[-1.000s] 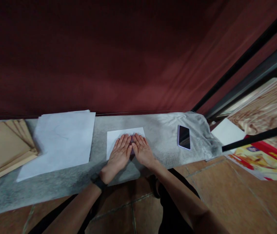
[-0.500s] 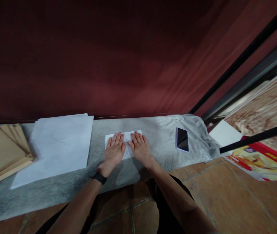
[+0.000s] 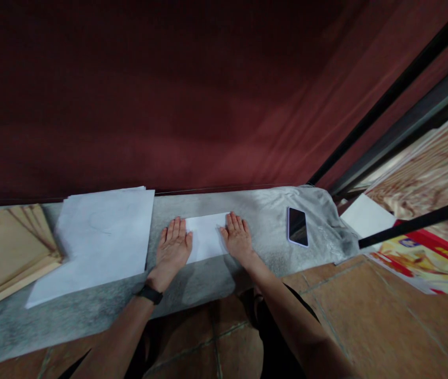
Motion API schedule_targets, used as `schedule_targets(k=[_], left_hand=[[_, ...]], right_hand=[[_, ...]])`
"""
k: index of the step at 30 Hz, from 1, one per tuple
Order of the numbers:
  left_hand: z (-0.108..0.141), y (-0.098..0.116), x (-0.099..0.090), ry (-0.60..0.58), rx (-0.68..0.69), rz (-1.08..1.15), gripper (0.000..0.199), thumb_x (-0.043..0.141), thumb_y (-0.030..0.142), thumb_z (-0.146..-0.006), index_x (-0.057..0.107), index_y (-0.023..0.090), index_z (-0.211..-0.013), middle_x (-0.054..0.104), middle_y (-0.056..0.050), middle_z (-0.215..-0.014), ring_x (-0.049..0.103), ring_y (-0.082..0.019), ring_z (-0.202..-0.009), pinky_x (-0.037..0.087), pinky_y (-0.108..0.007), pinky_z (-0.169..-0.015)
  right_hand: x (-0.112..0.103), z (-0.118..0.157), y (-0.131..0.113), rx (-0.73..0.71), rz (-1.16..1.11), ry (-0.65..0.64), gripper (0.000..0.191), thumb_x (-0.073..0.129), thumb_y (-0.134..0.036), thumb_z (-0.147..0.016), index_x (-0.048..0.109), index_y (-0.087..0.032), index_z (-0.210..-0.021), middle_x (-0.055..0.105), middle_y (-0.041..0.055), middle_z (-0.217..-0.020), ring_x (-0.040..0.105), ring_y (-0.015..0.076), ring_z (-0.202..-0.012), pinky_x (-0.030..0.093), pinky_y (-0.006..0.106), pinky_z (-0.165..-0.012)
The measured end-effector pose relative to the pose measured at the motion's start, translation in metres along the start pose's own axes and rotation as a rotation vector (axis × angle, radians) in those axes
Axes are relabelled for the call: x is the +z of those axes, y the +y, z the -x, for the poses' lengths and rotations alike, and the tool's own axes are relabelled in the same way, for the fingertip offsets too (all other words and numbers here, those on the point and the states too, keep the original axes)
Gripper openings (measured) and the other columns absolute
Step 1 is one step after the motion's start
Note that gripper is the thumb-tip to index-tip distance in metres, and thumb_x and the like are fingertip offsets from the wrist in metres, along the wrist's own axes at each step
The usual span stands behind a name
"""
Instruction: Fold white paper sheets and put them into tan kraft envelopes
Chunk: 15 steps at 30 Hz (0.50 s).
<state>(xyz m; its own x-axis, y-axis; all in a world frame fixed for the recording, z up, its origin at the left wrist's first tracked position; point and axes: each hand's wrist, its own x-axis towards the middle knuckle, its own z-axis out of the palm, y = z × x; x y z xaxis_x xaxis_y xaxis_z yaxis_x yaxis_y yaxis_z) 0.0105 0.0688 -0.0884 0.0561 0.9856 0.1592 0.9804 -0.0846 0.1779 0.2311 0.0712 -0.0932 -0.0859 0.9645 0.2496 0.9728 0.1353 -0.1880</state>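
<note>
A small white sheet of paper point(image 3: 207, 237), perhaps folded, lies flat on a grey cloth-covered bench point(image 3: 263, 231). My left hand point(image 3: 173, 245) rests palm down over its left edge, fingers stretched out and pointing away from me. At the opposite edge, my right hand point(image 3: 238, 236) lies flat too, its thumb spread onto the paper. Neither hand grips anything. Between them the middle of the paper shows bare. The parts of the sheet under the palms are hidden.
Larger white sheets point(image 3: 101, 237) lie to the left, partly under brown paper envelopes or bags point(image 3: 7, 247). A phone point(image 3: 298, 227) in a pale purple case sits on the right. Beyond it are a black bar point(image 3: 417, 221) and a red-yellow printed box point(image 3: 425, 258). A dark red wall rises behind.
My hands have slid apart, the left one leftward and the right one rightward, from the middle of the paper to its two edges. More of the white sheet shows between them.
</note>
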Motion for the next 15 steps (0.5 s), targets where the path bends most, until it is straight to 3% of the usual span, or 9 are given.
schedule_targets(k=[7,10,13,15], left_hand=[[0.005,0.0,-0.004,0.084,-0.04,0.013,0.067,0.024,0.038,-0.099,0.038,-0.002,-0.151,0.038,-0.024,-0.158,0.029,-0.033,-0.152,0.024,-0.054,-0.124],[0.019,0.016,-0.003,0.083,0.087,0.048,0.065,0.024,0.038,-0.1,0.036,0.004,-0.154,0.039,-0.02,-0.159,0.028,-0.029,-0.152,0.026,-0.052,-0.123],[0.037,0.033,-0.002,0.0,0.267,0.069,0.06,0.024,0.034,-0.101,0.036,0.009,-0.155,0.039,-0.014,-0.161,0.027,-0.024,-0.153,0.025,-0.048,-0.125],[0.044,0.04,-0.002,-0.054,0.308,0.046,0.059,0.024,0.031,-0.101,0.037,0.01,-0.155,0.036,-0.014,-0.162,0.025,-0.024,-0.154,0.022,-0.049,-0.126]], right_hand=[[-0.008,0.004,0.003,0.054,0.025,0.011,0.062,0.035,-0.045,-0.107,0.04,-0.004,-0.153,0.04,0.0221,-0.157,0.037,0.0341,-0.147,0.03,0.053,-0.119],[-0.012,0.011,-0.006,-0.041,-0.024,-0.016,0.059,0.034,-0.042,-0.108,0.035,-0.009,-0.156,0.037,0.0172,-0.16,0.035,0.0295,-0.149,0.031,0.049,-0.12],[-0.014,0.022,-0.018,-0.21,-0.091,-0.049,0.056,0.032,-0.041,-0.108,0.035,-0.016,-0.157,0.034,0.01,-0.162,0.032,0.024,-0.15,0.03,0.045,-0.122],[-0.014,0.03,-0.023,-0.281,-0.111,-0.062,0.054,0.033,-0.042,-0.108,0.038,-0.017,-0.156,0.035,0.0079,-0.162,0.032,0.0228,-0.151,0.028,0.044,-0.123]])
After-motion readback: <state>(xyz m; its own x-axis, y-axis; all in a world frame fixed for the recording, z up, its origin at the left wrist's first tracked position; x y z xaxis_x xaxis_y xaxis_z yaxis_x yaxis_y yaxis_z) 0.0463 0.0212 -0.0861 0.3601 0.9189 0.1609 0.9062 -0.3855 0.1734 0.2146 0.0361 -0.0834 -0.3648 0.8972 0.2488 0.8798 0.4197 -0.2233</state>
